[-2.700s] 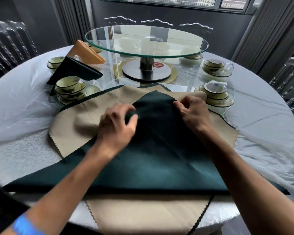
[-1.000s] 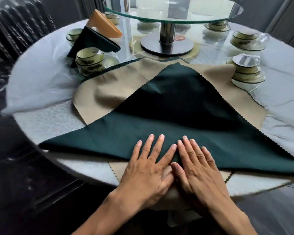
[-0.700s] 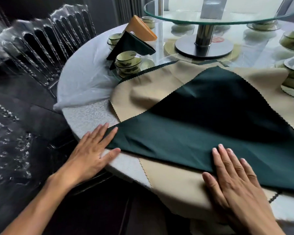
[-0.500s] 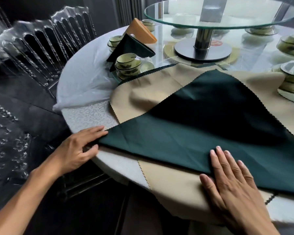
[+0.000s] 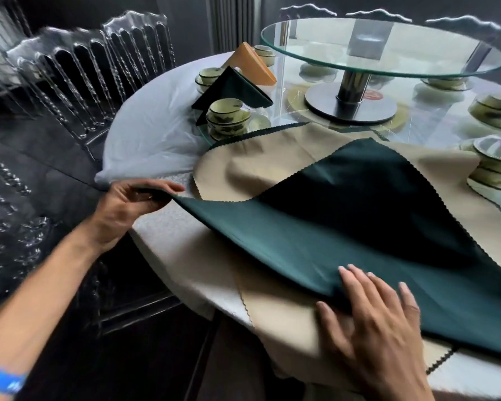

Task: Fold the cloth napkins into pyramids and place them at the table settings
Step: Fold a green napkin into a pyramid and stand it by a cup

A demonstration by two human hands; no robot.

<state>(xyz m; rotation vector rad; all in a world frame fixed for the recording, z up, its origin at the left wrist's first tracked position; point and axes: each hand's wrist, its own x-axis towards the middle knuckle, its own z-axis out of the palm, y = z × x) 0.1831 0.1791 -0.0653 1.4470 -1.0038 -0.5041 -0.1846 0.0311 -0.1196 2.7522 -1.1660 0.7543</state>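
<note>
A dark green napkin, folded into a wide triangle, lies on a beige napkin at the near edge of the round table. My left hand pinches the green triangle's left corner and holds it lifted off the table. My right hand presses flat on the triangle's long folded edge near its middle. Two finished pyramids stand at the far-left settings: a dark green pyramid and an orange pyramid.
A glass turntable on a metal stand fills the table's middle. Stacked green cups and saucers sit at the left, with further cup sets at the right. Clear plastic chairs stand along the left side.
My left hand has closed on the green napkin's left corner and lifted it up off the table. My right hand stays pressed on the folded edge.
</note>
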